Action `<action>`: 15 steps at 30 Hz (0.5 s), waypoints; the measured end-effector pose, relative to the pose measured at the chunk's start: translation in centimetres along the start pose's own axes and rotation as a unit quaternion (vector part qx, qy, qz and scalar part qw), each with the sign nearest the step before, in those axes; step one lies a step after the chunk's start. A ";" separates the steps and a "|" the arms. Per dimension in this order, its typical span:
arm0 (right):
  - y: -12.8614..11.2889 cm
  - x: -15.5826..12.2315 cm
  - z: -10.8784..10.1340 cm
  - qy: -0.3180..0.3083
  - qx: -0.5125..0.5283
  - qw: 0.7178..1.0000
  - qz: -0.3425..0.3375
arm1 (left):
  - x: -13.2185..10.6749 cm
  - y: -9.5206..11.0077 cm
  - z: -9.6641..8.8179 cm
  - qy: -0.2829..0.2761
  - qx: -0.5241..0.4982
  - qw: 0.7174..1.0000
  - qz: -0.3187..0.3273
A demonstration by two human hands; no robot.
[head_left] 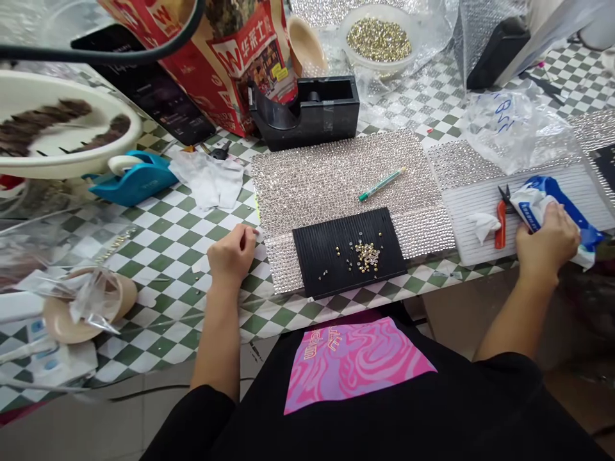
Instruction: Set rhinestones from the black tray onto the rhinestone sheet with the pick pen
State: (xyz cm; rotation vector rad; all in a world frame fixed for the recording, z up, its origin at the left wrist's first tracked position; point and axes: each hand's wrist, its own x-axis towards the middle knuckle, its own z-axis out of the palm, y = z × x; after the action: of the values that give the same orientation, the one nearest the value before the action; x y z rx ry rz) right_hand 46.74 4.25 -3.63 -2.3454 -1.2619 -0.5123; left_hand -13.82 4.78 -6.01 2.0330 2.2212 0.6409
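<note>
The right hand (550,240) grasps one blue-and-white plastic packet (567,198) beside one pair of orange-handled pliers (500,225); the left hand (232,256) rests clenched. Between them lie one ribbed black rectangular tray (317,253), holding many small gold and clear beads (368,256), and one slim green pencil (379,186).

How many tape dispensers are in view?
2: a black one in front of the red bag, and a blue one on the left, beside the cream basin. Others may be hidden.
</note>
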 end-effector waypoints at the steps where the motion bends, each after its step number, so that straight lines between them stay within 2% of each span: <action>1: 0.0 0.0 0.2 0.005 -0.003 1.000 0.006 | 0.0 0.0 0.0 -0.002 0.001 1.000 -0.002; 7: -0.2 0.2 1.2 -0.031 -0.034 0.998 0.043 | 0.0 0.3 -0.2 -0.017 0.011 1.000 -0.017; 15: -0.8 0.7 1.1 -0.064 -0.065 0.994 0.067 | 0.1 0.6 -0.4 -0.038 0.014 0.998 -0.040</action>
State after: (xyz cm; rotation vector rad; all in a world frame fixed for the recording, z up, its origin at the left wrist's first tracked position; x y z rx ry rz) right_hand 46.54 5.68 -4.02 -2.5873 -1.1460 -0.4161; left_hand -13.40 4.77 -5.38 1.9355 2.2657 0.5199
